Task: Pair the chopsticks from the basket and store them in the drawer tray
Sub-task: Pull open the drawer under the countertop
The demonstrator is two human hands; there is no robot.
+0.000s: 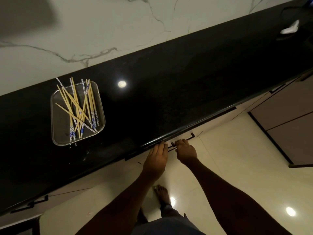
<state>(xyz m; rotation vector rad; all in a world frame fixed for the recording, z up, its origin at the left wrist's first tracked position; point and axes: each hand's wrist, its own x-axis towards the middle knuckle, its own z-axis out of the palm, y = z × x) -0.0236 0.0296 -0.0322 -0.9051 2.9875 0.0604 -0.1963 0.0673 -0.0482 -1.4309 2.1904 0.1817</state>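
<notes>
From the head camera I counted one basket (pixel 59 116), a shallow square mesh one, sitting on the black counter (pixel 169 92) well to the left of both hands. The chopsticks (pixel 79 109) lay in it in a loose crossed heap, several tips poking over the far rim. I made out roughly a dozen, some plain wood and some with blue-and-white patterned ends, but they overlapped too much for a sure count.

Two hands were in view at the counter's front edge. The left hand (pixel 157 156) had its fingers laid flat and close together, with the tips up against the lip of the counter. The right hand (pixel 186 150), just beside it, had its fingers curled narrow around a thin dark drawer handle (pixel 182 141).

The drawer front was mostly hidden under the counter's overhang, and I could see nothing of any tray inside. One bare foot (pixel 162 194) showed on the pale floor between the forearms.
</notes>
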